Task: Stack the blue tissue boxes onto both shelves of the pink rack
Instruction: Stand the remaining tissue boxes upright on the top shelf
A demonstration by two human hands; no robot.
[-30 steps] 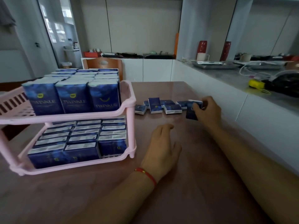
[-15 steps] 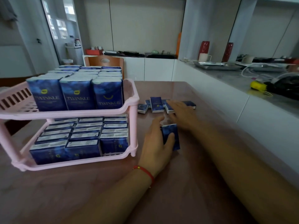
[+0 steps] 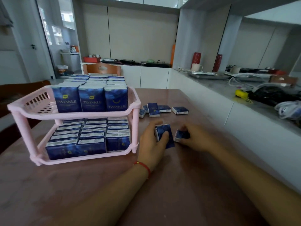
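The pink two-shelf rack [image 3: 136, 105] stands on the table at the left. Upright blue tissue boxes [image 3: 92, 100] fill the right part of its upper shelf, and flat-lying boxes [image 3: 91, 136] fill the lower shelf. Just right of the rack, my left hand [image 3: 150, 145] grips one blue tissue box [image 3: 167, 137] held upright above the table. My right hand [image 3: 195, 139] holds a second blue tissue box [image 3: 181, 135] right beside it. Several loose blue boxes [image 3: 162, 110] lie further back on the table.
The left part of the rack's upper shelf [image 3: 37, 103] holds no boxes. A white counter [image 3: 244, 95] with a yellow item, cables and trays runs along the table's right side. A wooden chair [image 3: 101, 69] stands behind the rack.
My right hand passed a box to my left hand, reached back to the loose boxes and returned holding a second one. My left hand now holds its box upright.
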